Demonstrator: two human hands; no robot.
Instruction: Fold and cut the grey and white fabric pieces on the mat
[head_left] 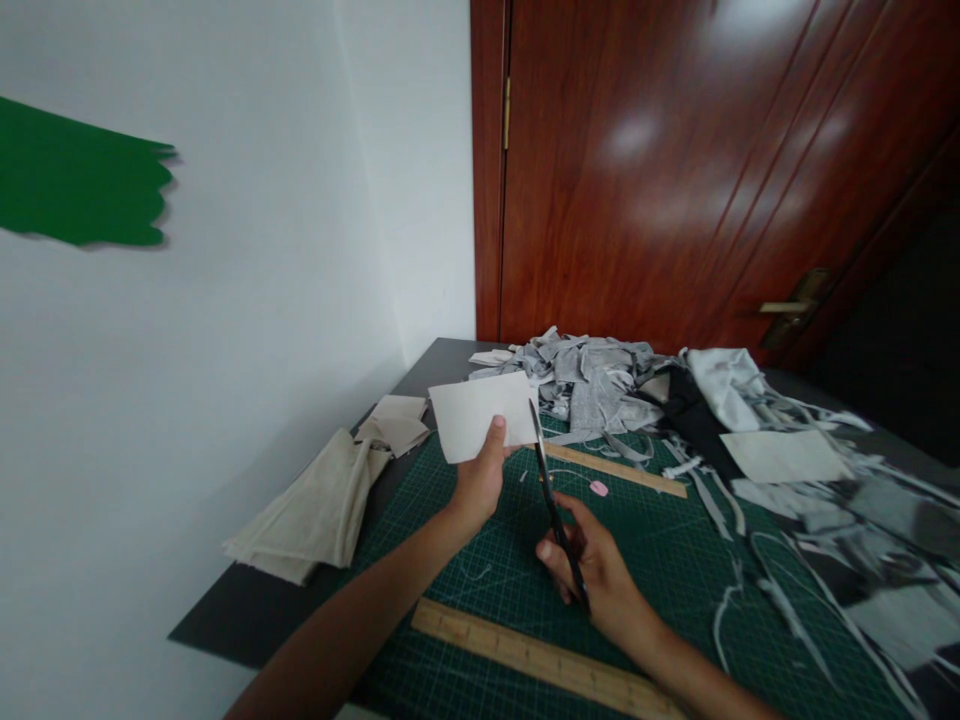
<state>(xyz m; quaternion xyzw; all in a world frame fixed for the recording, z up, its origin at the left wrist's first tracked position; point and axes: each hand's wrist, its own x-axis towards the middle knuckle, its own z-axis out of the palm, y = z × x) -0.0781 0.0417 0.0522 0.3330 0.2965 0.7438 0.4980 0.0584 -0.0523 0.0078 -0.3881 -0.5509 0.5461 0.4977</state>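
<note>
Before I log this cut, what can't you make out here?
Head view only:
- Scissors: handles hidden inside the right hand.
- Near wooden ruler: markings too small.
- Fabric scraps: blurred towards the right edge.
- White fabric piece: left hand hides its lower edge.

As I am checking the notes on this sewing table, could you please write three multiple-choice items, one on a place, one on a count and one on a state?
1. Where does the folded beige cloth lie?
A. at the table's left edge, beside the green mat
B. on the grey scrap heap
C. under the near ruler

2. How many wooden rulers lie on the green gridded cutting mat?
A. one
B. two
C. four

3. What does the left hand hold?
A. nothing
B. a ruler
C. a pale rectangular fabric piece, lifted off the mat

Answers:
1 A: the folded beige cloth lies left of the mat.
2 B: one ruler far, one ruler near.
3 C: the left hand pinches the fabric piece; the right hand grips black scissors.
</note>
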